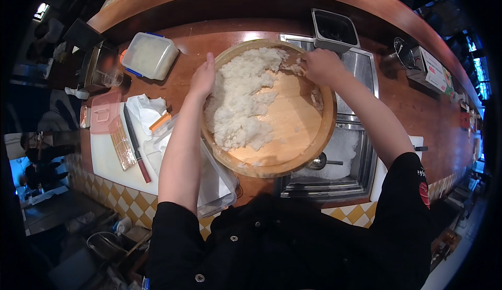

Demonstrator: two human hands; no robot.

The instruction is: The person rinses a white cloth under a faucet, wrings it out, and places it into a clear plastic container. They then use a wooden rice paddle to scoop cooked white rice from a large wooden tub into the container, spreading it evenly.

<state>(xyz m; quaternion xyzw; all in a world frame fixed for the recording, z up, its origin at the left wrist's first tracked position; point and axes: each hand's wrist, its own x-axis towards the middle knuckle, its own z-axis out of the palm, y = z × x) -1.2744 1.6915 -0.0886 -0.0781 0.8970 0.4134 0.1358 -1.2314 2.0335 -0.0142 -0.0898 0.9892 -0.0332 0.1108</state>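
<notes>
A round wooden tub [300, 119], tilted, stands before me. Cooked white rice [243, 105] is heaped over its left half, and the bare wood shows on the right with stray grains. My left hand [204, 77] grips the tub's left rim, its thumb pointing up. At the far right rim is my right hand [323, 67], its fingers curled down toward small clumps of rice [293, 68]. Its fingertips are partly hidden, so whether it holds the rim, rice or a tool cannot be made out.
Left stand a lidded plastic box [151, 56], a white cutting board [108, 160], a knife [135, 143] and a bamboo mat [122, 145]. Under the tub's right side lie a steel well with ice [345, 152] and a ladle [318, 160]. A metal container [335, 31] sits behind.
</notes>
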